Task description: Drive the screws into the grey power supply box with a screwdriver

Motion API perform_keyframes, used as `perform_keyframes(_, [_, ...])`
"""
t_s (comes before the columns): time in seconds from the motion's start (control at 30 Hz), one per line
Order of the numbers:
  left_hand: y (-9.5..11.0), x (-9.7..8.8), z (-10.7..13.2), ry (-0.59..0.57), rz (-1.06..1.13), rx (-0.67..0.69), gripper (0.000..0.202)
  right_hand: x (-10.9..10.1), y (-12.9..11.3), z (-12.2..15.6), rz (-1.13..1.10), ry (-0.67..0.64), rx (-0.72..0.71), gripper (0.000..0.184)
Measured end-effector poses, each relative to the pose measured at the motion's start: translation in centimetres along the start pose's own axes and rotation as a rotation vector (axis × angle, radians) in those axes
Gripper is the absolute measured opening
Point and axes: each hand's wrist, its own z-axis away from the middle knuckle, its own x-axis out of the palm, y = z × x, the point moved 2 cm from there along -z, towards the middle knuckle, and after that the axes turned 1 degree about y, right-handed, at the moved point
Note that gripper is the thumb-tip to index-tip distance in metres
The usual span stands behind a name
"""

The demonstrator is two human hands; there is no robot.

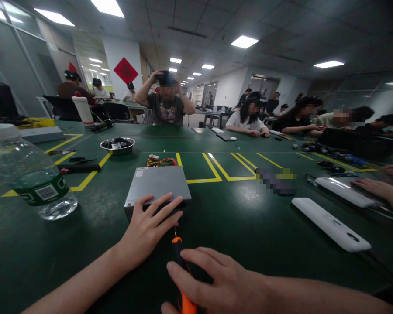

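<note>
A grey metal computer power supply [162, 179] lies on the green table in front of me, its coloured cables [162, 162] bunched at the far side. My left hand [146, 229] rests on its near edge with the fingers stretched out and spread. Just below, my right hand [221, 277] holds an orange and black screwdriver [177, 245] by the handle between thumb and fingers. The screwdriver's shaft points away from me at the near face of the power supply. My left fingertips partly hide where the tip meets it.
A plastic water bottle [36, 174] stands at left, near a metal bowl [117, 146] of small dark parts. White power banks [330, 223] with cables lie at right, beside another person's hand [376, 187]. Yellow tape [205, 180] marks the table. Several people sit beyond.
</note>
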Motion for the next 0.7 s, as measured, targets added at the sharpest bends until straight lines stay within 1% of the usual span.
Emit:
perform_keyframes(0.1, [-0.2, 0.1, 0.0, 0.008, -0.056, -0.024, 0.040, 0.1, 0.7, -0.1, 0.047, 0.168, -0.130, 0.018])
perform_keyframes(0.13, [-0.3, 0.1, 0.0, 0.010, -0.075, -0.050, 0.043, 0.3, 0.9, 0.1, 0.043, 0.214, -0.157, 0.014])
perform_keyframes(0.17, [-0.4, 0.1, 0.0, 0.005, -0.091, -0.079, 0.046, 0.7, 1.1, 0.3, 0.021, 0.233, -0.169, 0.013])
perform_keyframes(0.23, [-0.6, 0.1, 0.0, -0.025, -0.109, -0.125, 0.049, 1.6, 1.4, 0.9, -0.075, 0.217, -0.156, 0.018])
perform_keyframes(0.27, [-0.6, 0.1, -0.1, -0.047, -0.111, -0.133, 0.049, 2.2, 1.4, 1.2, -0.130, 0.166, -0.138, 0.027])
perform_keyframes(0.33, [-0.8, 0.1, -0.1, -0.075, -0.103, -0.140, 0.047, 3.1, 1.2, 1.6, -0.243, 0.119, -0.089, 0.035])
perform_keyframes(0.37, [-0.9, 0.1, -0.2, -0.079, -0.094, -0.142, 0.046, 3.4, 1.0, 1.8, -0.279, 0.078, -0.074, 0.037])
perform_keyframes(0.4, [-1.0, 0.1, -0.3, -0.081, -0.085, -0.145, 0.045, 3.7, 0.9, 1.9, -0.302, 0.033, -0.028, 0.037])
perform_keyframes(0.47, [-1.1, 0.1, -0.4, -0.075, -0.074, -0.141, 0.043, 3.8, 0.6, 1.9, -0.306, -0.054, 0.042, 0.038])
perform_keyframes(0.5, [-1.2, 0.1, -0.4, -0.067, -0.075, -0.136, 0.042, 3.7, 0.4, 1.8, -0.286, -0.073, 0.053, 0.038])
perform_keyframes(0.57, [-1.3, 0.0, -0.5, -0.043, -0.081, -0.128, 0.041, 3.1, 0.2, 1.6, -0.229, -0.058, 0.003, 0.035])
perform_keyframes(0.63, [-1.4, -0.1, -0.6, -0.021, -0.076, -0.120, 0.039, 2.5, 0.3, 1.5, -0.181, -0.003, -0.076, 0.026])
perform_keyframes(0.7, [-1.4, -0.2, -0.7, -0.031, -0.065, -0.101, 0.038, 2.0, 0.5, 1.6, -0.161, 0.074, -0.086, 0.016])
